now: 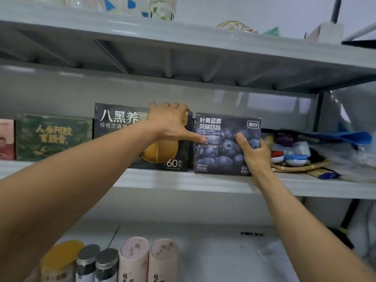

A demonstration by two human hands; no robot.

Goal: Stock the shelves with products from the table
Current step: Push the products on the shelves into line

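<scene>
Risk, judged: blueberry drink box tipping forward off shelf lip if released early, or snagging on black box under left hand. Dark, square, standing, blueberry print, white lettering. Gripped at edge by right hand, thumb on front. Left fingers hooked over black box top, thumb touching drink box.

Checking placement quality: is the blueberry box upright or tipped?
Upright. The blueberry box stands on its bottom edge on the shelf, label level, beside the black box; the right hand grips its right side.
</scene>
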